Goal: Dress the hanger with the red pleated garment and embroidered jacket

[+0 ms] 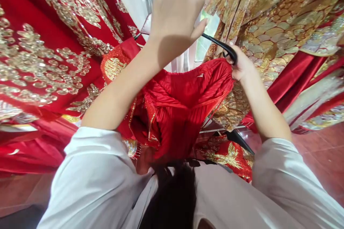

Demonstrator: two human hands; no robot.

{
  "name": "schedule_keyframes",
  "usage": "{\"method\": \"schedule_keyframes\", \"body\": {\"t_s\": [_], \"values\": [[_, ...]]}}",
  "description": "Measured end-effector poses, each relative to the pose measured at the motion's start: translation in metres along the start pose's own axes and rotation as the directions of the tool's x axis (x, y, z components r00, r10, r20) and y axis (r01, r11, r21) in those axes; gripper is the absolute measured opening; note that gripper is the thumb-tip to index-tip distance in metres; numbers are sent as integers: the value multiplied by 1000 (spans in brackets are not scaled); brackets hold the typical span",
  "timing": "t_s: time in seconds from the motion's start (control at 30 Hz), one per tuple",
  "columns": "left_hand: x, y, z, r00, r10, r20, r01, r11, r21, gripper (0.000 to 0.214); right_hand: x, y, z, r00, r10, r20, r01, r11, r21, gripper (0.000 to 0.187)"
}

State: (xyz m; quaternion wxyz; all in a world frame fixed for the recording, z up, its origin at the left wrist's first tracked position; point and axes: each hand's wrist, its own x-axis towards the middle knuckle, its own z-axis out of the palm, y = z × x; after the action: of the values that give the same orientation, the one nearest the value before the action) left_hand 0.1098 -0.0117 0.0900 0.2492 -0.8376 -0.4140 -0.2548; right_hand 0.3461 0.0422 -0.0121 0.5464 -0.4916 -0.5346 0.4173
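Red cloth with clear beadwork [45,61] hangs at the far left, probably hung so that the beads are not crushed; its folds overlap, and I cannot count the garments there. Next comes one round gold motif [114,68] on red fabric; whether it belongs to the middle garment is not clear. Of two hands, the left hand [176,10] is raised highest, its fingers blurred, so I cannot tell if it grips something. Below it, in the middle, is one red pleated garment [182,114], and along its top runs one black hanger [219,43], which seems to help the neckline stay spread. The right hand [243,62] is closed around the hanger's right end, touching the garment's upper corner, perhaps for steadying both. Furthest right hangs gold scale-patterned cloth [271,37].
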Motion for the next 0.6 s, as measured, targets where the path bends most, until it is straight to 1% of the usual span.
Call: {"method": "schedule_keyframes", "body": {"t_s": [0.03, 0.07, 0.1, 0.17, 0.23, 0.3, 0.37, 0.4, 0.43, 0.47, 0.5, 0.53, 0.6], "values": [[14, 0, 6, 998, 53, -14, -53, 998, 18, 48, -1, -1, 1, 998, 55, -16, -53, 994, 95, 41], [25, -2, 13, 997, 73, 1, -73, 997, 34, 48, -2, -2, 2, 996, 82, -22, -78, 986, 146, 38], [34, -4, 21, 998, 61, 33, -62, 997, 43, 50, -4, -5, 3, 996, 90, -27, -84, 981, 176, 34], [44, -7, 33, 993, -14, 115, 8, 999, 52, 53, -9, -11, 3, 996, 80, -41, -70, 976, 208, 29], [46, -8, 38, 987, -51, 153, 43, 997, 57, 55, -12, -17, -2, 996, 81, -23, -74, 972, 223, 23], [43, -7, 38, 986, -72, 153, 64, 996, 57, 53, -13, -20, -10, 995, 96, 7, -96, 971, 220, 18], [41, -5, 36, 983, -92, 159, 87, 996, 35, 53, -10, -22, -22, 994, 105, -6, -102, 976, 192, 10], [40, -4, 35, 982, -99, 163, 99, 995, 12, 53, -7, -23, -29, 995, 95, -33, -89, 983, 162, 7], [41, -3, 35, 980, -104, 167, 108, 994, -17, 54, -4, -26, -35, 994, 68, -81, -60, 993, 100, 8], [41, -3, 35, 980, -107, 171, 116, 992, -47, 55, 0, -32, -40, 990, 16, -140, -18, 1000, -15, 10], [42, -3, 35, 979, -109, 175, 123, 990, -71, 55, 2, -40, -45, 978, -60, -200, 26, 986, -166, 12], [44, -2, 36, 977, -113, 180, 130, 988, -85, 55, 4, -52, -47, 958, -146, -245, 63, 946, -319, 15], [46, -2, 38, 976, -124, 181, 142, 986, -89, 53, -1, -83, -44, 899, -337, -280, 119, 803, -584, 26]]}}
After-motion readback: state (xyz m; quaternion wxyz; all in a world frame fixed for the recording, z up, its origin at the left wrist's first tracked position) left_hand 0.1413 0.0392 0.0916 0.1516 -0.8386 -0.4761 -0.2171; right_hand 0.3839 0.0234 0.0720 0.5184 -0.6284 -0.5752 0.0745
